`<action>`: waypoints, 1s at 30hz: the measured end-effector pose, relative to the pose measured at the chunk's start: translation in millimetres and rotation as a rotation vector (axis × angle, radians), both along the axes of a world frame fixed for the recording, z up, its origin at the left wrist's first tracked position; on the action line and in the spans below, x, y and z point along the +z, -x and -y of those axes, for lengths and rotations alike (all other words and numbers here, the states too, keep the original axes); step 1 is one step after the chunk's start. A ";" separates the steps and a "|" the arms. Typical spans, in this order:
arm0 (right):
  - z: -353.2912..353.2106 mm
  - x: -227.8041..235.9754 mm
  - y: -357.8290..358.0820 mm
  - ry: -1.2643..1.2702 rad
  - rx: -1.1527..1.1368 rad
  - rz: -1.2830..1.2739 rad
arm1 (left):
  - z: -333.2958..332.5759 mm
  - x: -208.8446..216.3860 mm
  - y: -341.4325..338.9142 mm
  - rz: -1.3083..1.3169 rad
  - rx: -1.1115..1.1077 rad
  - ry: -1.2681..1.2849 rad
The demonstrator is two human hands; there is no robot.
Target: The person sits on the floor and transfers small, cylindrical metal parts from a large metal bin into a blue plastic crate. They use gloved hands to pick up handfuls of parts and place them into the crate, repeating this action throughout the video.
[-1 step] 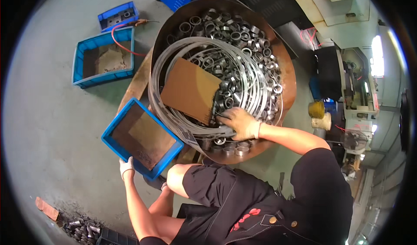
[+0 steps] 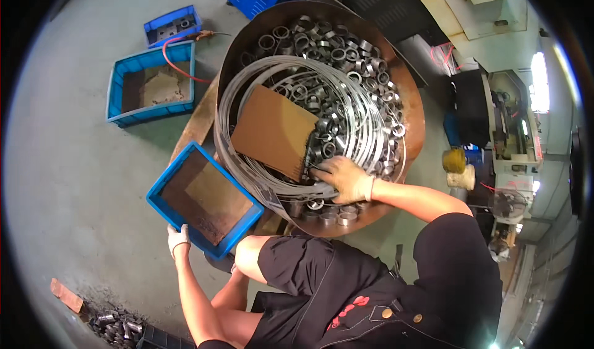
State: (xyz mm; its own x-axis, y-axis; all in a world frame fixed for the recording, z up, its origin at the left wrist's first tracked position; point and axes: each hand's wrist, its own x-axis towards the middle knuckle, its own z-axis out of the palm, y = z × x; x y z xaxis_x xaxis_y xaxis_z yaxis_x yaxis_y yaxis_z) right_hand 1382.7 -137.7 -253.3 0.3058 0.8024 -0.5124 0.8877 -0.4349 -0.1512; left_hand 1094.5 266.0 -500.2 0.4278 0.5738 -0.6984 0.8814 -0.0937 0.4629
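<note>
My gloved left hand (image 2: 179,236) grips the near left side of an open blue plastic bin (image 2: 162,208), its thumb at the rim. The bin sits tilted beside a big round brown metal tub (image 2: 413,111), with dark grit at its bottom. Inside the tub, my gloved right hand (image 2: 345,179) is closed over the near side of a large coil of metal wire (image 2: 247,176); its fingertips are partly hidden. A brown cardboard piece (image 2: 272,129) lies within the coil, its ragged edge close to those fingertips. Many metal rings (image 2: 339,54) lie under and around the coil.
Another blue bin (image 2: 113,92) and a smaller blue tray (image 2: 148,34) stand on the floor at far left. A red hose (image 2: 176,68) runs over the bin toward the tub. Dark metal parts (image 2: 114,327) lie at near left. Machines (image 2: 513,114) stand at the right.
The whole view has shifted very slightly. Both hands, the bin and the coil keep their places relative to one another.
</note>
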 end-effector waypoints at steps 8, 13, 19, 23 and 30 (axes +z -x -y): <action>-17.6 -9.2 -29.0 -0.143 0.128 -0.266 | -19.0 97.0 -33.3 0.466 -0.018 -0.439; -16.4 -6.6 -47.8 -0.049 0.186 -0.237 | 92.4 226.6 -106.0 1.141 0.120 -0.127; -31.8 37.6 -47.2 -0.075 0.259 -0.195 | 145.0 270.8 -153.2 1.145 -0.193 -0.523; -28.3 79.4 -70.7 -0.233 0.277 -0.216 | 158.5 252.7 -163.9 1.037 -0.215 -0.660; -43.9 161.1 -113.5 -0.286 0.322 -0.102 | 156.2 253.7 -163.1 1.019 -0.243 -0.687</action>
